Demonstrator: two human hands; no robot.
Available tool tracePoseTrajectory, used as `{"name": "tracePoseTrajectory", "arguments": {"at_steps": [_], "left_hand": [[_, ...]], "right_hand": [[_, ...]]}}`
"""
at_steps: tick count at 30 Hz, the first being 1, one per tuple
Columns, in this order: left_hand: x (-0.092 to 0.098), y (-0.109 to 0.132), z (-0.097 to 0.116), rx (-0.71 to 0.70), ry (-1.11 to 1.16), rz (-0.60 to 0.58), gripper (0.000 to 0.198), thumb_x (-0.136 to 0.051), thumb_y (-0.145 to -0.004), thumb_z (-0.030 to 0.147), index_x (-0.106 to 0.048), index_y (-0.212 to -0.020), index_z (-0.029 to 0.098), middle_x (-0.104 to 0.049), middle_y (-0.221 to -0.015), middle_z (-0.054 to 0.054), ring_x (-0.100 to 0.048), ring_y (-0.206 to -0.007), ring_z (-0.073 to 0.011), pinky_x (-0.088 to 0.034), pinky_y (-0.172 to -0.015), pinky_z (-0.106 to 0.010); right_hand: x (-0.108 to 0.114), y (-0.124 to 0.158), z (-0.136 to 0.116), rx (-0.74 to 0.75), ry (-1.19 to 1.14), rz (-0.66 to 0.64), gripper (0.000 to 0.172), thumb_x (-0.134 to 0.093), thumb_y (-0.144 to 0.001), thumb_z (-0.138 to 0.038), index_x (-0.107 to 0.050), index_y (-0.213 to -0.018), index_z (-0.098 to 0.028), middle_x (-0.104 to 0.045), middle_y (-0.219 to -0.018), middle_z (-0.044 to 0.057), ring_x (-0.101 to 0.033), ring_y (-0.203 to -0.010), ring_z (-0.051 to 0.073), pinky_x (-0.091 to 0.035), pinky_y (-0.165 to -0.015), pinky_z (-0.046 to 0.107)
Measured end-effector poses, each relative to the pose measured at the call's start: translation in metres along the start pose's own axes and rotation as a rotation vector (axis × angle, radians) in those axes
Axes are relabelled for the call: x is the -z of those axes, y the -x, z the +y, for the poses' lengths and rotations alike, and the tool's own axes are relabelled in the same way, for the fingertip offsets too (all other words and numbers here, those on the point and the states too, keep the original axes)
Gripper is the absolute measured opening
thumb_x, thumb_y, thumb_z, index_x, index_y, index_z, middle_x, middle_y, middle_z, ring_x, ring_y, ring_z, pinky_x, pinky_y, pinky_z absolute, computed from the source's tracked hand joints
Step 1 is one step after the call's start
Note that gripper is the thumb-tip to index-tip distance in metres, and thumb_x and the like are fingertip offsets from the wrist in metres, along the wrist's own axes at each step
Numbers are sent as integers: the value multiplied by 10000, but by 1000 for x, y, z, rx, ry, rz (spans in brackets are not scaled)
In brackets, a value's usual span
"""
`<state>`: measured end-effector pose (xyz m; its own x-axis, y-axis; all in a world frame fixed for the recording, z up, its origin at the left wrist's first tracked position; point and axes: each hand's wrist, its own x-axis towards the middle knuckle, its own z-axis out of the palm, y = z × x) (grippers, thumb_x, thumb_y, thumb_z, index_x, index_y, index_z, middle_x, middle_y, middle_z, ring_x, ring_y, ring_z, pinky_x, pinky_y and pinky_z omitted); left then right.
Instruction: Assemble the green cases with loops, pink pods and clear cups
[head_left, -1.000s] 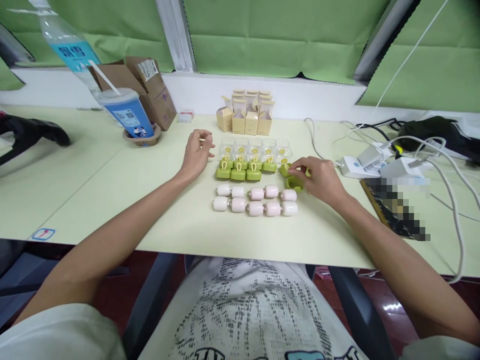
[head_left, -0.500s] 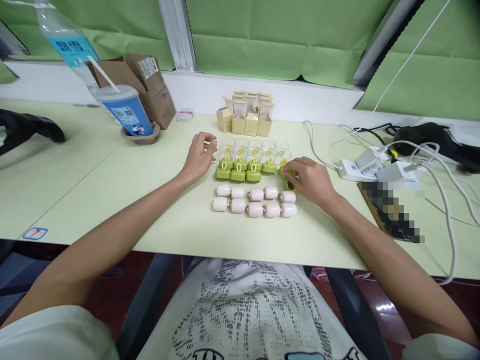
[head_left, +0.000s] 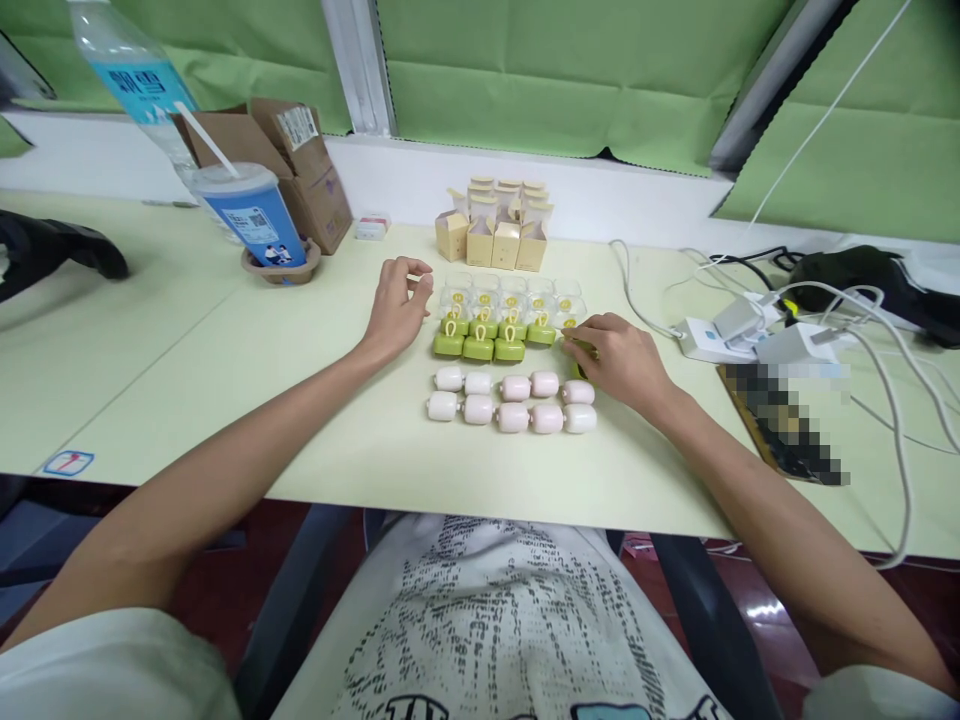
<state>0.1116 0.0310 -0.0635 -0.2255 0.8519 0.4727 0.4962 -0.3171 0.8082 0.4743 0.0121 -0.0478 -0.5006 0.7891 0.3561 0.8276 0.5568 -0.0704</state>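
My right hand (head_left: 619, 358) is closed at the right end of the rows of small green cases (head_left: 478, 348), its fingertips on a green case (head_left: 583, 370) that they mostly hide. Several of these glossy cases carry pale yellow loops on top. My left hand (head_left: 399, 305) rests on the table to the left of the rows, fingers curved and apart, holding nothing. Behind the green cases stand clear plastic cups (head_left: 513, 288) with yellow smiley marks. Closer to me lie two rows of small white and pale pink barrel-shaped pieces (head_left: 513, 417).
Small open cream boxes (head_left: 480, 246) are grouped at the back. A blue drink cup (head_left: 259, 225), a brown carton (head_left: 319, 195) and a water bottle (head_left: 139, 85) stand at left. To the right are a power strip (head_left: 709, 342), white cables and a dark pixelated object (head_left: 784, 425).
My right fingers have shifted slightly over the green case at the right end, covering more of it. The left hand is almost still; the view has tilted a little.
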Motion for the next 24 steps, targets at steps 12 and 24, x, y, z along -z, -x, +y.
{"name": "tracePoseTrajectory", "arguments": {"at_steps": [12, 24], "left_hand": [[-1, -5, -13, -82, -48, 27, 271, -656, -1085, 477, -681, -1163, 218, -637, -1288, -122, -737, -1033, -203, -641, -587, -244], [-6, 56, 68, -680, 110, -340, 603, -733, -1067, 560, -560, -1578, 290, -683, -1401, -125, -762, -1091, -210, -685, -802, -313]], "right_hand": [[-1, -5, 10, -225, -172, -13, 338, -673, -948, -210, -901, -1194, -177, -854, -875, 88, -764, -804, 276, -526, -774, 388], [44, 26, -42, 215, -769, 548, 215, -828, -982, -191, -899, -1146, -310, -884, -977, 23, -791, -735, 178, -636, -652, 318]]}}
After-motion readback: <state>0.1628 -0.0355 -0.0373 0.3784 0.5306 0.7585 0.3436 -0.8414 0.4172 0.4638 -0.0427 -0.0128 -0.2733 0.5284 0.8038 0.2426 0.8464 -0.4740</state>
